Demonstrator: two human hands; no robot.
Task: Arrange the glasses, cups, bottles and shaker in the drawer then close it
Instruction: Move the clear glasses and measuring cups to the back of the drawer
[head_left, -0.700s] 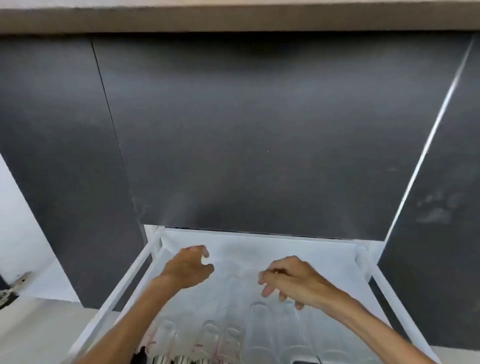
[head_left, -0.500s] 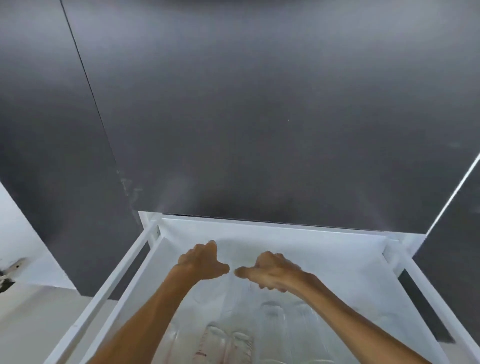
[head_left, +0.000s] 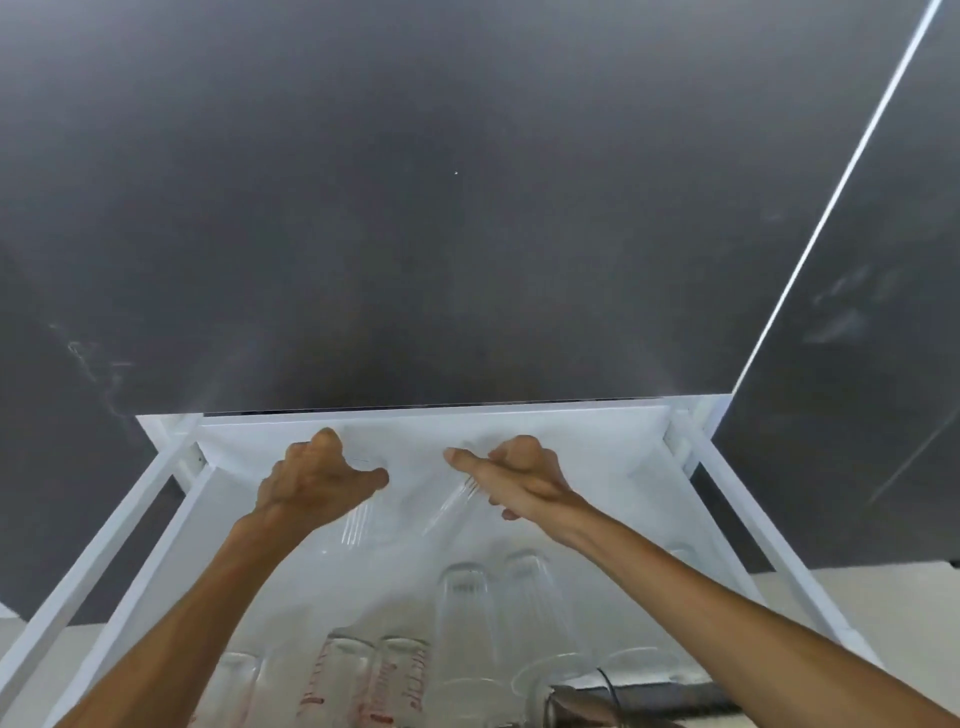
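The white drawer (head_left: 597, 441) stands pulled out below the dark cabinet front. My left hand (head_left: 317, 483) is curled near the drawer's far end around a clear ribbed glass (head_left: 358, 525) that hangs below its fingers. Beside it, my right hand (head_left: 519, 478) grips another clear glass (head_left: 457, 499), which is tilted toward the left. Closer to me stand two tall clear glasses (head_left: 462, 618), upside down. Two glasses with red print (head_left: 400, 675) stand to their left. A metal piece (head_left: 571, 701) shows at the bottom edge; what it is stays unclear.
Dark cabinet panels (head_left: 467, 208) fill the view above the drawer. White side rails (head_left: 104, 561) run along both sides of the drawer. A further clear glass (head_left: 234, 686) stands at the near left, and wide clear cups (head_left: 639, 670) at the near right.
Both hands have moved toward the drawer's back wall and drawn closer together, then apart a little. The view has shifted, so more of the drawer shows.
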